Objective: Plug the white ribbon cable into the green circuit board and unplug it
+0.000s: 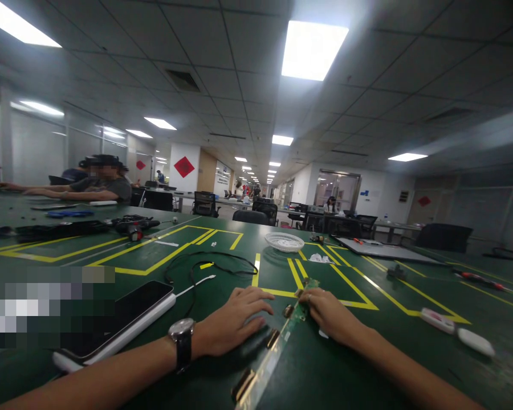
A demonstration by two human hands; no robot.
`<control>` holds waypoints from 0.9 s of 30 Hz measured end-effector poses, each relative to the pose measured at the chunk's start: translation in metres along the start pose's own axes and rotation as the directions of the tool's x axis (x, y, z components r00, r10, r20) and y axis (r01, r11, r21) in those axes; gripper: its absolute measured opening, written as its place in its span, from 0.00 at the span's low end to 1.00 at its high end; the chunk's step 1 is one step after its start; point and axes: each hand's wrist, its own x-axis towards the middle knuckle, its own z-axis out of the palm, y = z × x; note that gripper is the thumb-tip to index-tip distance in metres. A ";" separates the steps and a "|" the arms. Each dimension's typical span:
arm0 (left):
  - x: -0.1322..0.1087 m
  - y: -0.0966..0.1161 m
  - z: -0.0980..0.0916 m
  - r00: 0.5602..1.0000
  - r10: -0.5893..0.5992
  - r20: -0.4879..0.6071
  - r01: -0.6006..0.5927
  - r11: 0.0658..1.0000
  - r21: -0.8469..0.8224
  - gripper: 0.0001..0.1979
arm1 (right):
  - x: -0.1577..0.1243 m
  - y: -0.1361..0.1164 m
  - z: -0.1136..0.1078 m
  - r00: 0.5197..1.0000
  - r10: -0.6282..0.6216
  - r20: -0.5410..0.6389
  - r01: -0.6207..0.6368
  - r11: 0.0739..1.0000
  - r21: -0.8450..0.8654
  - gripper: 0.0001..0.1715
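My right hand [330,315] is seemingly pinching the far end of the circuit strip [263,367], which is running back toward me. My left hand [233,322] is lying spread alongside.

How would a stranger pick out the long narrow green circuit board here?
Find the green table with yellow lines. At its near edge, the long narrow green circuit board lies between left hand and right hand, which grips it. Only it carries dark connectors.

Pretty dim overall, the only light comes from glaring ceiling panels [313,50] that blow out white, with wide-angle stretching and blur at the edges and soft reflections on the tabletop [367,353].
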 end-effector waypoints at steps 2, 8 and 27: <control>-0.001 -0.003 0.001 0.998 -0.029 -0.055 0.028 0.999 -0.023 0.12 | -0.002 0.012 -0.001 0.988 0.153 -0.004 -0.152 0.977 -0.147 0.19; -0.001 -0.004 0.000 0.986 -0.104 -0.130 0.095 0.993 -0.070 0.13 | -0.012 0.024 0.002 0.933 0.359 -0.032 -0.352 0.890 -0.290 0.21; -0.001 -0.005 0.000 0.996 -0.089 0.010 0.089 0.991 -0.102 0.16 | -0.020 0.014 -0.007 0.913 0.408 0.029 -0.403 0.910 -0.100 0.30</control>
